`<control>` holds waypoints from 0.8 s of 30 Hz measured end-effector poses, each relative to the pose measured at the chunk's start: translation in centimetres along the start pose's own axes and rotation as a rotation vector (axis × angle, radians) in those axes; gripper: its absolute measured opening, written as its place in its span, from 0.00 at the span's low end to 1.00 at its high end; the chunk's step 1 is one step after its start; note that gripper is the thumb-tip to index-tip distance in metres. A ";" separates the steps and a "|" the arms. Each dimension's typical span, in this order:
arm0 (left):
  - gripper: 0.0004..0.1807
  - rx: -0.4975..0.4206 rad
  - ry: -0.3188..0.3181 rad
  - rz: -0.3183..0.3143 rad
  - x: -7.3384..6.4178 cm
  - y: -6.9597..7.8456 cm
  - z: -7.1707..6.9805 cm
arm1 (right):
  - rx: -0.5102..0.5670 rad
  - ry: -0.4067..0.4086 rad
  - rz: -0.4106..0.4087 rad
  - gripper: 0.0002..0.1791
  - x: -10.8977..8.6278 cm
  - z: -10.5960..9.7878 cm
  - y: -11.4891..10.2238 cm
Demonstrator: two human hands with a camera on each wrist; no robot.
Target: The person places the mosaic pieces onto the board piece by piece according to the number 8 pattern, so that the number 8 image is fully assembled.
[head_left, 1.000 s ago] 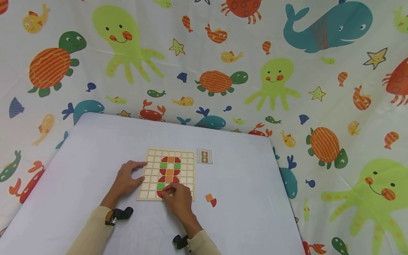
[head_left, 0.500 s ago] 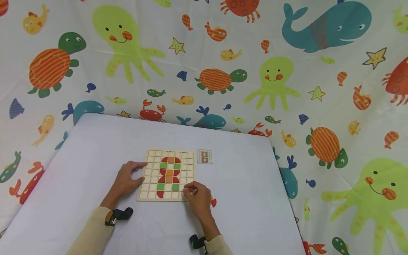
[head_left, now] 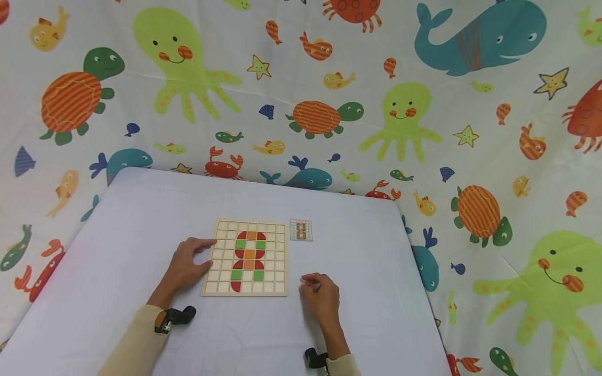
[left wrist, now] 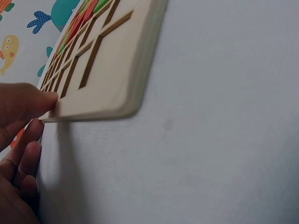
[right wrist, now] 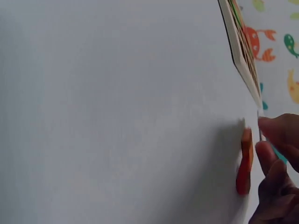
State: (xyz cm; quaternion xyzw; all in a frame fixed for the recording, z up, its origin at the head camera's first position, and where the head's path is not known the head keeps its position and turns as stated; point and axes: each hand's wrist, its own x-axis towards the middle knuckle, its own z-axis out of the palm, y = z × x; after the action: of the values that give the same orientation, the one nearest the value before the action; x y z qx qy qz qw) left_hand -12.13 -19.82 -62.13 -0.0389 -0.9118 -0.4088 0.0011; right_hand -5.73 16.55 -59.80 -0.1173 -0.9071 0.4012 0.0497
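Note:
A square wooden grid board (head_left: 275,258) lies on the white table, with red, orange and green flat pieces set in its middle columns. My left hand (head_left: 186,263) rests at the board's left edge, thumb and index finger spread apart along it. In the left wrist view the thumb (left wrist: 39,102) touches the board's rim. My right hand (head_left: 322,295) hovers right of the board with its fingers loosely bent and nothing visible between them. Below it, in the right wrist view, an orange piece (right wrist: 246,140) and a red piece (right wrist: 243,177) lie on the table; the head view hides them.
A small pattern card (head_left: 301,230) lies beside the board's upper right corner. Behind the white table (head_left: 367,240) hangs a curtain (head_left: 282,73) printed with sea animals. Each wrist carries a black camera.
My right hand has left the board's lower rows and moved right, over the loose orange and red pieces. A green piece shows where that hand was. The left hand stays in place.

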 end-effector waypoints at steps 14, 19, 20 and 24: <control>0.31 0.000 0.017 0.015 -0.1 -0.2 0.2 | -0.127 -0.082 0.061 0.14 0.5 -2.5 1.6; 0.31 0.002 0.003 -0.001 -0.1 -0.1 0.0 | -0.132 -0.110 0.057 0.10 0.4 -2.5 1.8; 0.31 0.002 0.001 -0.001 -0.1 0.0 -0.1 | -0.130 -0.110 0.056 0.10 0.4 -2.5 1.9; 0.31 0.000 -0.002 0.005 -0.1 0.2 -0.2 | -0.110 -0.104 0.055 0.09 0.3 -2.3 1.8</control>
State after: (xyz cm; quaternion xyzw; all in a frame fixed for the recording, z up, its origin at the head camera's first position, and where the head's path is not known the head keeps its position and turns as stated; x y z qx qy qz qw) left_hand -12.04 -19.87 -61.86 -0.0417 -0.9118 -0.4086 0.0013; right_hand -5.30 19.42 -59.62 -0.1237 -0.9256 0.3574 -0.0148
